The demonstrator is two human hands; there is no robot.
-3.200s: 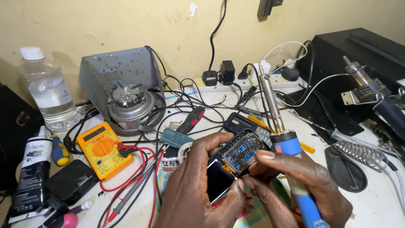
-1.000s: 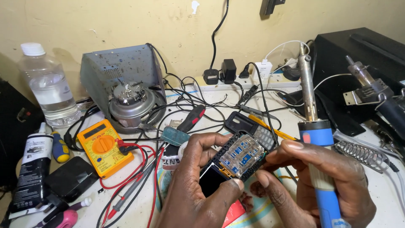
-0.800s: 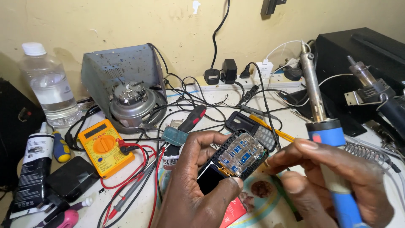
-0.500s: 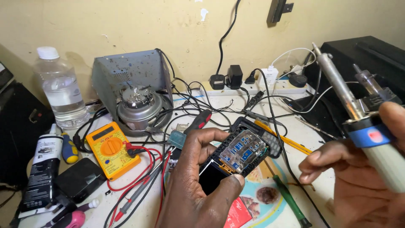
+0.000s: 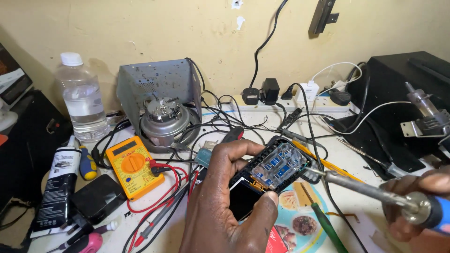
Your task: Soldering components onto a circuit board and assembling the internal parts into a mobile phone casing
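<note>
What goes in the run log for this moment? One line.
left hand: holds opened phone | right hand: grips soldering iron, tip at phone edge | multimeter on bench

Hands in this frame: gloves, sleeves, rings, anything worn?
Both hands are bare. The left hand shows no glove, ring, watch or sleeve up to the frame edge. The right hand is cut off by the frame edge; only bare fingers show, nothing worn on them.

The white, scuffed bench point(image 5: 262, 122) carries a clear plastic water bottle point(image 5: 83, 105) at its back left, a grey metal housing with a round motor point(image 5: 161, 105) beside it, and a yellow multimeter point(image 5: 134, 166) with red leads in front. A white power strip point(image 5: 300, 104) lines the back edge; a green-handled screwdriver point(image 5: 328, 227) lies near the front.
</note>
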